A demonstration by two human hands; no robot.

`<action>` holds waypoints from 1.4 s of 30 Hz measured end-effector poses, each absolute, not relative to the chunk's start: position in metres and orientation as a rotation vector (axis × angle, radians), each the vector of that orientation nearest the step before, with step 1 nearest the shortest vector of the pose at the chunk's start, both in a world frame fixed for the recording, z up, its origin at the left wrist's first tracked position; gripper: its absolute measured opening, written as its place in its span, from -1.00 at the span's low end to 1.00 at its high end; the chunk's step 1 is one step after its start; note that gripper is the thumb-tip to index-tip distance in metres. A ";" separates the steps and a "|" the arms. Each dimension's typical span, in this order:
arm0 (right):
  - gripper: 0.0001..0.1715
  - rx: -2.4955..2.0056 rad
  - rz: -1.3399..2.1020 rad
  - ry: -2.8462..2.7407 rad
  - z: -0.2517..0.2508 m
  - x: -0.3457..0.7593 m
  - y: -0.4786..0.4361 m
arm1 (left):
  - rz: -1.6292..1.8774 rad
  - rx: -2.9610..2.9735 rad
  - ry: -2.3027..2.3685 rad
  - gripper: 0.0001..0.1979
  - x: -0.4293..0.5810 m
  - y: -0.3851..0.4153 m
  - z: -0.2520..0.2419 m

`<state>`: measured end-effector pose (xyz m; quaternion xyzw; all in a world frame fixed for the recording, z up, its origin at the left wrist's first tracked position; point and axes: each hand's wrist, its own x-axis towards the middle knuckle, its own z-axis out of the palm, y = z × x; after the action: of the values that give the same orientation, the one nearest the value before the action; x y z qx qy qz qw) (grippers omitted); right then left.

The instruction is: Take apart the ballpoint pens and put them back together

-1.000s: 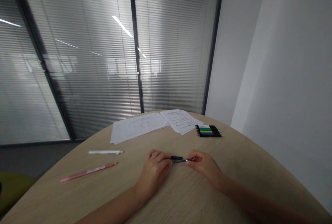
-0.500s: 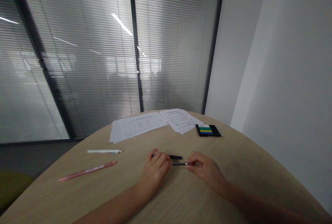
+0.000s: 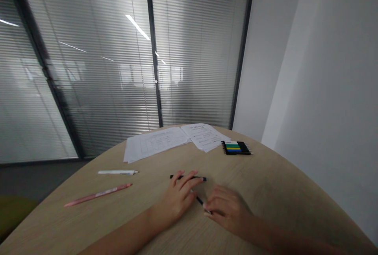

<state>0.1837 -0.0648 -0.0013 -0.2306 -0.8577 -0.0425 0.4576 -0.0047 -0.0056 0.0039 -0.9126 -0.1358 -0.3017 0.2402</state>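
On the table lies a black pen barrel [image 3: 189,177], partly covered by the fingers of my left hand [image 3: 178,196]. Those fingers are spread and stretched out, with the tips resting on or just over the barrel. My right hand [image 3: 226,209] is closed in a pinch on a thin dark stick that looks like a pen refill [image 3: 199,200]. It slants down to the right, its upper end close to my left thumb and its lower end between my right fingers. Whether the left thumb touches it I cannot tell.
A white pen [image 3: 116,172] and a pink pen [image 3: 99,195] lie to the left. Printed sheets [image 3: 158,141] spread along the far edge. At the back right, several black pens [image 3: 237,148] with coloured bands lie side by side. The wooden table [image 3: 141,200] has a rounded edge.
My right hand has moved nearer to me, and the pen refill has swung from level to slanting. My left fingers have spread out, and more of the black barrel shows.
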 end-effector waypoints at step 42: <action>-0.89 -0.984 0.295 -1.949 -0.008 0.184 -0.066 | -1.007 -2.640 -0.536 -0.84 -0.004 -0.003 -0.001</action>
<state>0.1837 -0.0661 -0.0076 -0.3983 -0.7890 0.1193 0.4523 -0.0038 -0.0034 -0.0012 -0.9100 -0.1846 -0.3469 0.1324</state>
